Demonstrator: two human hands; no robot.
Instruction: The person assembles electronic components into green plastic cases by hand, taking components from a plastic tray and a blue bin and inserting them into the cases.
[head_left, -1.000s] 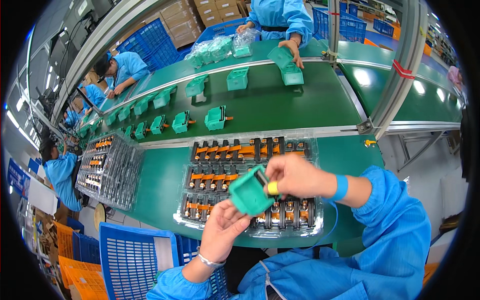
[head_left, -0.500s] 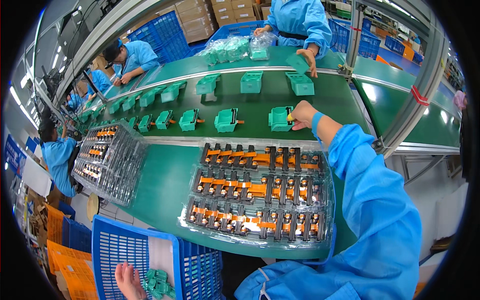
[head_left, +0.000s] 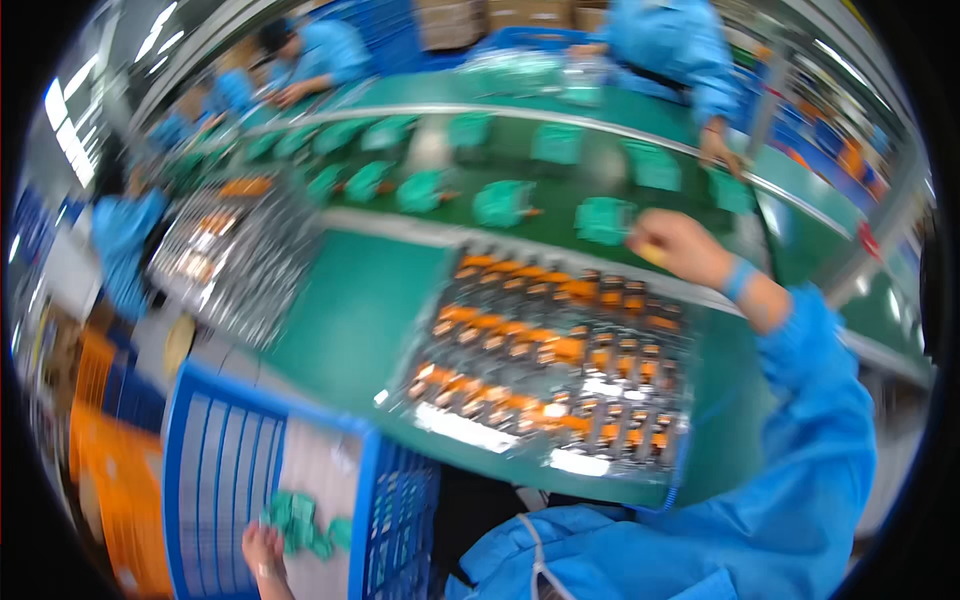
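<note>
At the near edge of the conveyor, my right hand (head_left: pixel 682 250) has its fingers curled, with yellow at a fingertip. It is beside the right end of a green plastic housing (head_left: pixel 603 220); blur hides what lies between the fingers. Low on the left, my left hand (head_left: pixel 264 552) reaches into a blue plastic crate (head_left: pixel 370 505), by the green plastic parts (head_left: pixel 292 520) inside. Its fingertips come up to these parts, but smearing hides their grip. Between my arms lies a clear tray (head_left: pixel 400 405) with rows of black parts (head_left: pixel 520 320) joined by orange ribbons.
A stack of clear trays (head_left: pixel 225 265) stands left on the green bench (head_left: pixel 360 290). More green housings (head_left: pixel 503 203) line the conveyor. Across it, a co-worker's hand (head_left: pixel 720 148) is above a green piece (head_left: pixel 731 190). Other people sit farther left. A metal post (head_left: pixel 890 220) rises at right.
The view has shifted and blurred. My left hand, earlier with fingers spread beside the green parts, has come up to them. My right hand has drawn slightly rightward from the housing's top.
</note>
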